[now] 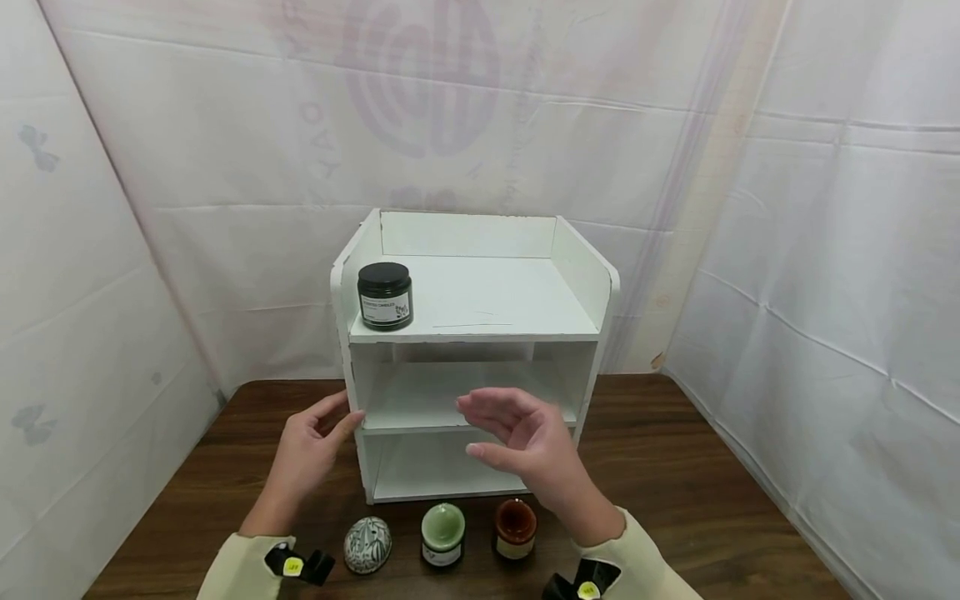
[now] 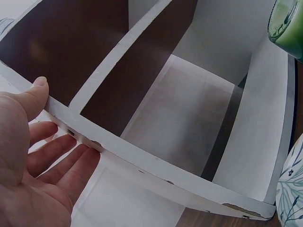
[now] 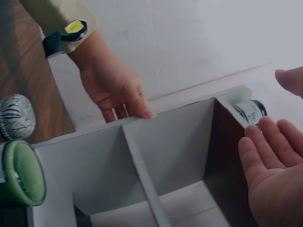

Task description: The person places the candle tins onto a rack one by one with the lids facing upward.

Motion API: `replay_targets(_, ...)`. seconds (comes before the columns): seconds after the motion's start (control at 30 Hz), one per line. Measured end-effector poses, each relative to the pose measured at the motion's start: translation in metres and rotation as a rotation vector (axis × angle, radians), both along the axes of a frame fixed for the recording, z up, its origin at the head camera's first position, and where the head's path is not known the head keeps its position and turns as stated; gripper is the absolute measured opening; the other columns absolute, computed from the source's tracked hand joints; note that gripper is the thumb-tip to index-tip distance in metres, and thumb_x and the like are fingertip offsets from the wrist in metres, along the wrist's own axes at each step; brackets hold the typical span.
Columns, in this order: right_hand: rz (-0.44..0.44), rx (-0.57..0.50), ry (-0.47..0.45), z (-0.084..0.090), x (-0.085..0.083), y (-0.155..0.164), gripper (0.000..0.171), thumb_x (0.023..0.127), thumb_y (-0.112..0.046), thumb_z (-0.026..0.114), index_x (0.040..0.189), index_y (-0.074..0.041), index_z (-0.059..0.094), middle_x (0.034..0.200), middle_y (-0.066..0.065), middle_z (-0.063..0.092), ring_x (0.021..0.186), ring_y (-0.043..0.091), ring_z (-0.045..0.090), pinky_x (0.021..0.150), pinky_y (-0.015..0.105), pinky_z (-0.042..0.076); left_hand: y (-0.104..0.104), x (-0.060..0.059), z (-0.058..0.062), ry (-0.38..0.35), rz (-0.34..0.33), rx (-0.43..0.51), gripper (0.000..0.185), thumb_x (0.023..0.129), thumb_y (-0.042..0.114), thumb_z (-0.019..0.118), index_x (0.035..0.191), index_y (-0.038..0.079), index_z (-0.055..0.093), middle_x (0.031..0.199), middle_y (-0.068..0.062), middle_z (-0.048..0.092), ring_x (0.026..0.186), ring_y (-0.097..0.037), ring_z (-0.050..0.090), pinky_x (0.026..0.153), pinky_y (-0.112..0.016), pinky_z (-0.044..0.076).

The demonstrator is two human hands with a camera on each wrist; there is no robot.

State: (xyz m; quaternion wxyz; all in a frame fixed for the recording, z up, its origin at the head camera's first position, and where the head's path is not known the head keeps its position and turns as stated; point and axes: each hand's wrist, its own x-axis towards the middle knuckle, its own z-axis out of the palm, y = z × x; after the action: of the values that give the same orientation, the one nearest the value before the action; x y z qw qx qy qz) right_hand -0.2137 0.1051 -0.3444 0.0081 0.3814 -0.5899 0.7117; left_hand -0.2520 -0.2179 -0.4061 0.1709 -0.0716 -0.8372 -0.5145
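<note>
My left hand [image 1: 311, 446] grips the left side panel of a white shelf unit [image 1: 487, 293], thumb at the front edge and fingers along the outer face. In the left wrist view the fingers [image 2: 80, 170] lie against the chipped white panel. My right hand [image 1: 528, 446] hovers before the middle and lower shelves, fingers extended together and thumb apart, holding nothing. On the top shelf, at its front left corner, stands a dark jar [image 1: 385, 297] with a black lid and white label, marked as a scented candle.
In front of the unit, on the dark wooden table [image 1: 675, 467], are a patterned round tin [image 1: 367, 545], a green candle jar [image 1: 442, 533] and an amber-brown jar [image 1: 515, 529]. White sheeting [image 1: 247, 233] hangs behind and at both sides.
</note>
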Motion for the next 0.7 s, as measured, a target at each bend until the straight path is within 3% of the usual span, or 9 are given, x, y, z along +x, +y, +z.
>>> replay_targets(0.2, -0.01, -0.003, -0.005, -0.012, 0.001, 0.002, 0.052, 0.085, 0.006, 0.078, 0.132, 0.012, 0.055, 0.134, 0.028, 0.063, 0.127, 0.024, 0.064, 0.108, 0.039, 0.051, 0.0, 0.0, -0.001, 0.009, -0.006, 0.008, 0.052, 0.1, 0.037, 0.067, 0.142, 0.007, 0.061, 0.135, -0.016, 0.068, 0.105, 0.006, 0.063, 0.082, -0.011, 0.052)
replay_targets(0.5, -0.021, -0.022, 0.053, -0.03, 0.002, 0.004, 0.048, 0.086, 0.008, 0.076, 0.129, 0.015, 0.055, 0.131, 0.023, 0.066, 0.126, 0.032, 0.063, 0.107, 0.038, 0.051, 0.0, 0.002, 0.003, 0.007, -0.02, 0.026, 0.051, 0.1, 0.036, 0.067, 0.143, 0.008, 0.06, 0.136, -0.017, 0.067, 0.103, 0.008, 0.062, 0.082, -0.013, 0.053)
replay_targets(0.7, -0.023, -0.037, 0.109, -0.042, 0.004, 0.005, 0.045, 0.086, 0.01, 0.074, 0.127, 0.015, 0.055, 0.129, 0.014, 0.067, 0.123, 0.021, 0.065, 0.105, 0.035, 0.053, -0.001, 0.002, 0.002, 0.008, -0.016, 0.017, 0.051, 0.1, 0.036, 0.067, 0.142, 0.007, 0.06, 0.136, -0.017, 0.067, 0.103, 0.009, 0.061, 0.082, -0.012, 0.053)
